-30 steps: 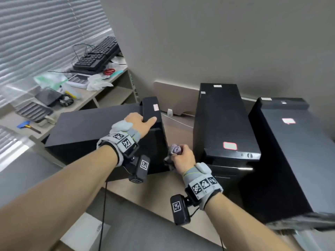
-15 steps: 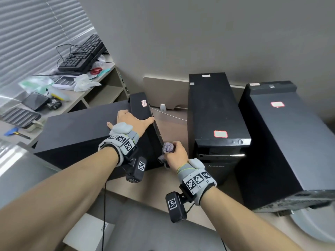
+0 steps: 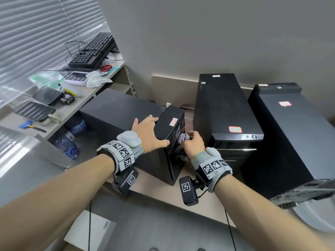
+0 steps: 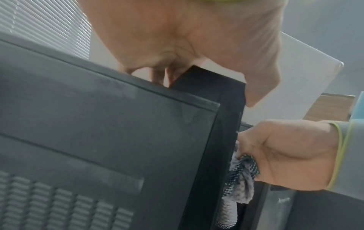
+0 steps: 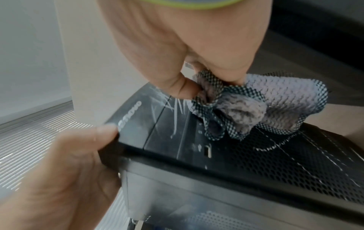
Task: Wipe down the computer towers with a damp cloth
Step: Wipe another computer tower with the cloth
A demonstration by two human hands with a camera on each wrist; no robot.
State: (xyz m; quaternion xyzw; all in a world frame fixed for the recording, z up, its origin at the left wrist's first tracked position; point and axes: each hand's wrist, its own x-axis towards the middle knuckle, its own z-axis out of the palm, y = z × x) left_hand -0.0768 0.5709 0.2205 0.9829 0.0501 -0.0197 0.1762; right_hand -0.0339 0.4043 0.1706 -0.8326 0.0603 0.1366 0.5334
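A light wooden desk (image 3: 161, 192) carries three black computer towers: the left tower (image 3: 116, 113) lying on its side, the middle tower (image 3: 223, 104) upright, the right tower (image 3: 293, 134) beside it. A side shelf (image 3: 76, 107) far left holds a keyboard (image 3: 92, 51).

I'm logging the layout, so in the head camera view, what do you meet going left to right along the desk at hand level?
Left tower → left hand → cloth → right hand → middle tower → right tower.
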